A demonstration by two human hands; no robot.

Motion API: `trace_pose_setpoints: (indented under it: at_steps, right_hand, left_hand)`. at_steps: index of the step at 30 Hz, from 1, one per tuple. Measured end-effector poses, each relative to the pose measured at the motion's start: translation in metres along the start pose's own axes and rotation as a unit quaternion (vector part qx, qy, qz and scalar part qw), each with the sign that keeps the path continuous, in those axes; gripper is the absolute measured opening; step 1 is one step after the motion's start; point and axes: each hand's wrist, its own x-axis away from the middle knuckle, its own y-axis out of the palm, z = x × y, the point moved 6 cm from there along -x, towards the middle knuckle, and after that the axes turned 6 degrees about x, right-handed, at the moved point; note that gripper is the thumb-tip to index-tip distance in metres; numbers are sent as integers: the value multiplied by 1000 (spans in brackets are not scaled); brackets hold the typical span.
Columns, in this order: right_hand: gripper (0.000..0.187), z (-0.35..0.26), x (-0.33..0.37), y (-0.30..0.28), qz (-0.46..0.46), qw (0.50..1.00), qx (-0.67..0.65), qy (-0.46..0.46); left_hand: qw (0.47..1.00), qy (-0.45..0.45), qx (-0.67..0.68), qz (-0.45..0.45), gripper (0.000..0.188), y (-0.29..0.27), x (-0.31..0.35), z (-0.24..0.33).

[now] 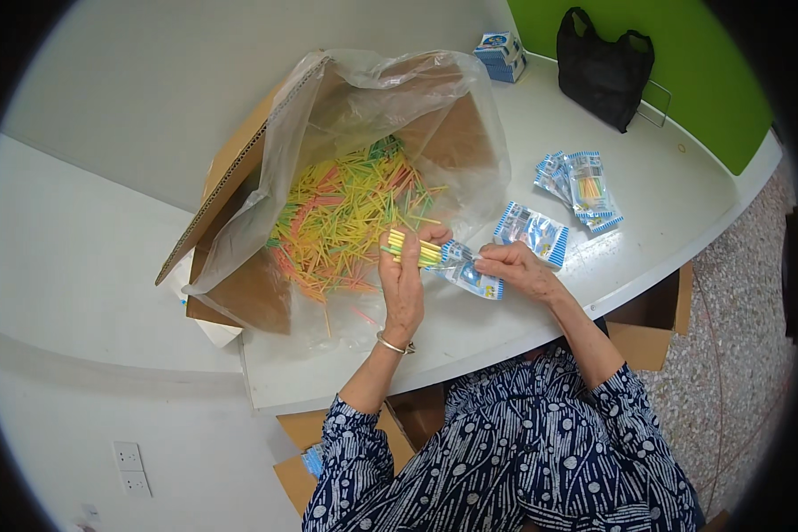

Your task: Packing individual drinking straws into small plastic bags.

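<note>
My left hand (402, 288) is closed around a small bundle of thin yellow and green sticks (411, 250), at the near right side of the open carton. Beside it my right hand (520, 269) pinches the edge of a small blue-and-white plastic packet (479, 281). The bundle's right end meets the packet's mouth; how far it reaches inside I cannot tell. A big heap of yellow, pink and green sticks (350, 208) lies in the clear plastic liner (496, 142) of the cardboard carton (239, 160). Another packet (530, 232) lies flat just beyond my right hand.
Filled packets (585, 184) are piled farther right on the white table (674, 191). A black plastic bag (605, 71) and small blue-and-white boxes (500, 58) are at the back. Below the table's front edge are open cardboard boxes (643, 344).
</note>
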Motion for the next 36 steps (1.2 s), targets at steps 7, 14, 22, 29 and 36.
trace_pose_setpoints:
  at_steps: [7, 14, 22, 29, 36]
  right_hand:
    - [25, -9, 3, 7, -6, 999, -30, -34]
    - [25, -3, 1, 8, -8, 999, -33, -11]
    - [25, 1, -13, 4, 45, 996, -71, -4]
    - [30, 5, -18, 5, 64, 990, -122, -6]
    - [30, -1, -19, 11, 29, 989, -147, -6]
  left_hand:
    - [991, -52, -60, -105, 20, 12, 8, -5]
    - [987, -46, -46, -148, 24, 15, -2, -7]
    - [991, -16, -86, -98, 30, 2, -20, -6]
    - [941, 97, -315, -71, 30, -3, -20, 4]
    - [934, -15, -327, -143, 29, 0, -23, -7]
